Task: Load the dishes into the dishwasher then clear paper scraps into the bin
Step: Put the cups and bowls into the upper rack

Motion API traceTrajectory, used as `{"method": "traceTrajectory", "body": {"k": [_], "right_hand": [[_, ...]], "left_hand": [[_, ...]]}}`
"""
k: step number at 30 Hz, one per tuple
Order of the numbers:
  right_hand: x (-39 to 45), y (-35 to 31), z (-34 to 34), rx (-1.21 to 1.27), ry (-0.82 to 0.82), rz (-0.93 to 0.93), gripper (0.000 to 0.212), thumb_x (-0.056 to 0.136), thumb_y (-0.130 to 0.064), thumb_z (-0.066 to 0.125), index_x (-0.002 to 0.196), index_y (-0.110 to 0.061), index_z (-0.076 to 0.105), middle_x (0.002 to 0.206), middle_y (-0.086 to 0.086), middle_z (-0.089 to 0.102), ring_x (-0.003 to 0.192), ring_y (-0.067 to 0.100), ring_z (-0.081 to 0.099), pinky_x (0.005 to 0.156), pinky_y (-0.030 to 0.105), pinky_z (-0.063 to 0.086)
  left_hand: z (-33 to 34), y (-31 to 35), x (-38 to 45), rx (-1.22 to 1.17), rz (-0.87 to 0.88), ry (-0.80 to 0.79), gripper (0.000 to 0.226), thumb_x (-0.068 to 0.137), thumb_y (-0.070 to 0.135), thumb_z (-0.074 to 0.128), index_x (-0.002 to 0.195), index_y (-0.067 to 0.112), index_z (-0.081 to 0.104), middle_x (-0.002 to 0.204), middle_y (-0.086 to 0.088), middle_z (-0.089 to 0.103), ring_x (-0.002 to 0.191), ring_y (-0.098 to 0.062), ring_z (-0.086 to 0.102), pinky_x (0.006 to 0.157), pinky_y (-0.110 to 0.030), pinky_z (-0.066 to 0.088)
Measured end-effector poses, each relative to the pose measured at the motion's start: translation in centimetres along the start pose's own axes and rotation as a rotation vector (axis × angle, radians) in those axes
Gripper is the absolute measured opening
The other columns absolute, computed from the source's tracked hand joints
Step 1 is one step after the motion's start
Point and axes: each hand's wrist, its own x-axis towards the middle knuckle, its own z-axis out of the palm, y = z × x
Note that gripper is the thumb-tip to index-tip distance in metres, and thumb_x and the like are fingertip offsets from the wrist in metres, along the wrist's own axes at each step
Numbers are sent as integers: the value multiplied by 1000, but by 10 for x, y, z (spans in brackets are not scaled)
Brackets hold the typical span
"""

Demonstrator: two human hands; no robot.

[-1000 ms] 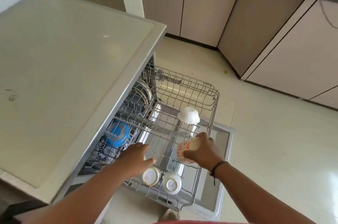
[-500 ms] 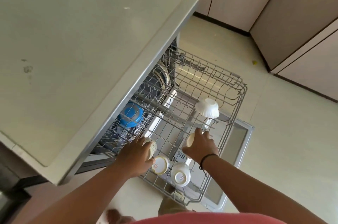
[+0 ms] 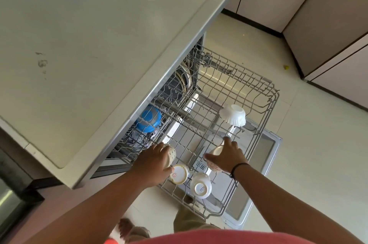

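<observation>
Gripping cups [image 3: 170, 154], both hands [image 3: 227, 157]

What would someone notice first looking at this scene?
Two hands work over the pulled-out dishwasher rack: the left hand holds a patterned cup at the near-left, the right hand another cup mid-rack. Farther back, a white fluted bowl sits upside down.

I see a white scalloped bowl [image 3: 233, 114], a bright blue bowl [image 3: 147, 118], two white cups [image 3: 200, 185] with cream rims, a red-dotted cup [image 3: 212, 165], a grey wire rack [image 3: 256, 92], and a black wristband [image 3: 238, 166].
</observation>
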Motion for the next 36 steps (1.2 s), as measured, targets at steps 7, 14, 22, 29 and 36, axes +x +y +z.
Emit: {"method": "traceTrajectory", "body": {"k": [7, 14, 22, 29, 36], "right_hand": [[-27, -44, -78, 208, 257, -96, 89, 74, -69, 61, 140, -17, 30, 138, 16, 45, 123, 36, 46, 100, 43, 42], [-100, -168, -108, 122, 491, -494, 77, 75, -65, 62, 134, -22, 38, 135, 8, 48, 123, 29, 46, 101, 45, 42], [-192, -327, -23, -17, 450, -844, 72, 76, -62, 64, 132, -25, 40, 130, 6, 53, 122, 29, 46, 99, 44, 41], [-263, -450, 85, -229, 356, -1062, 77, 74, -71, 56, 133, -27, 37, 129, 3, 52, 120, 26, 47, 98, 43, 43], [-300, -527, 158, -379, 279, -1146, 77, 75, -65, 59, 137, -25, 36, 133, 4, 48, 126, 27, 41, 101, 42, 40]], "left_hand": [[-46, 23, -24, -126, 125, 143, 74, 89, 60, 43, 150, 27, 17, 159, 0, 16, 146, -20, 14, 118, -41, 19], [-123, -3, -101, -250, 197, 578, 60, 91, 54, 46, 143, 25, 39, 149, 4, 39, 138, -15, 33, 112, -27, 22], [-114, -153, -239, -271, -152, 813, 63, 85, 61, 34, 136, 27, 49, 142, 5, 49, 131, -14, 43, 108, -26, 27], [-41, -306, -358, -337, -575, 814, 58, 89, 60, 41, 140, 32, 40, 149, 7, 38, 138, -13, 32, 113, -32, 25], [5, -385, -411, -382, -780, 753, 67, 89, 64, 38, 145, 27, 34, 155, 1, 29, 143, -18, 24, 116, -36, 21]]}}
